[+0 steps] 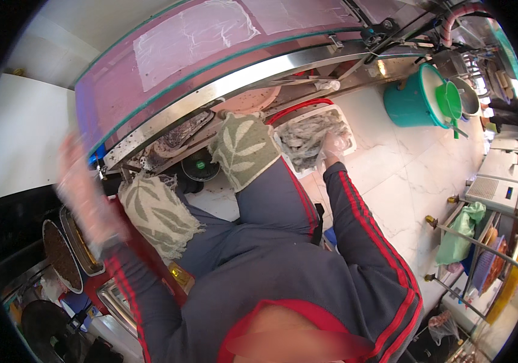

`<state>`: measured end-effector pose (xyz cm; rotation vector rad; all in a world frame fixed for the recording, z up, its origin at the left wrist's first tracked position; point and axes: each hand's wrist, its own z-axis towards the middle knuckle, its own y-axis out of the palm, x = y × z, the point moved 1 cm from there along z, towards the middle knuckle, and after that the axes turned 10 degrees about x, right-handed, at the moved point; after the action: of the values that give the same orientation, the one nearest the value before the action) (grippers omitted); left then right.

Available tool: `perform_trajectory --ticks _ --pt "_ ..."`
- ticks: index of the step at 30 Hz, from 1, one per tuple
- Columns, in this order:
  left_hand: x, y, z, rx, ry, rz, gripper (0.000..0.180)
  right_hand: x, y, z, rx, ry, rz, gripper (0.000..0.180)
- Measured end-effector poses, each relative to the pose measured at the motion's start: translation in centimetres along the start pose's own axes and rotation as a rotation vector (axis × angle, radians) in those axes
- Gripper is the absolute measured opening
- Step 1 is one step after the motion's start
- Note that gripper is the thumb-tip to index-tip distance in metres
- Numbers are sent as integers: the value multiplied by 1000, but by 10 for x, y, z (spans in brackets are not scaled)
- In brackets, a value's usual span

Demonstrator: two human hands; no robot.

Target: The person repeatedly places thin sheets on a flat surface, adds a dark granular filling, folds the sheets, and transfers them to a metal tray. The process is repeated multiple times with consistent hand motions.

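Observation:
My right hand [333,145], in a see-through plastic glove, reaches into a white rectangular tub [349,129] on the floor by my right knee. Its fingertips are at a wet, grey-white, lumpy mass [301,140] that fills the tub; I cannot make out the kind, nor how the fingers are bent. My left hand [80,187], also in a clear glove, is raised at the left beside the metal-edged counter. Motion smears its fingers. Patterned cloths with leaf shapes cover my left knee [156,209] and right knee [247,148].
A counter with a pink-purple glass top [113,112] and steel edge [210,91] runs ahead of me. At the far right stands a teal bucket [407,100] with a green dipper [448,100]. Brown-filled oval tray [62,257] sits at left; a metal rack [477,242] at right.

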<state>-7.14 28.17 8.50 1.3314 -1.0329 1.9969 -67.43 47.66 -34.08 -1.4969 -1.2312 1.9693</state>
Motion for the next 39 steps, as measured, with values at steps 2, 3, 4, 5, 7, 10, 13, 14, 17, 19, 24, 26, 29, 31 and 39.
perform_trajectory --ticks 2,3,4,5,7,10,13,14,17,19,24,26,29,31,39 --pt "-24 -113 77 274 497 715 41 -11 -5 1 176 112 95 75" --pt "-50 -166 106 404 565 822 48 -13 -10 2 123 119 181 80" --pt "-84 -219 127 313 426 1043 51 -15 -16 4 -2 167 233 84" --pt "-121 -266 148 298 166 1231 55 -14 -22 6 -72 256 274 89" --pt "-196 -331 176 13 62 1364 56 -12 -34 6 -136 260 356 89" --pt "-273 -372 210 -227 -9 1230 64 -13 -50 1 -124 300 459 88" --pt "-300 -387 215 -177 228 1208 50 -22 -62 -3 -90 312 497 88" --pt "-302 -392 212 -103 233 1064 48 -27 -65 -2 -78 303 493 88" --pt "-293 -406 193 144 422 890 42 -45 -67 12 -7 203 366 88" --pt "-282 -405 178 -51 372 1188 42 -58 -68 22 55 90 211 86" --pt "-172 -324 137 214 574 808 47 -116 -99 21 153 -260 234 73" --pt "-102 -248 123 115 390 507 46 -154 -127 12 136 -319 377 64" --pt "-14 -97 96 -29 386 182 43 -219 -166 -8 122 -429 345 59" --pt "13 8 74 -156 391 25 39 -263 -175 -28 103 -504 402 58" --pt "6 292 12 -481 996 449 51 -419 -167 -71 187 -968 520 48"
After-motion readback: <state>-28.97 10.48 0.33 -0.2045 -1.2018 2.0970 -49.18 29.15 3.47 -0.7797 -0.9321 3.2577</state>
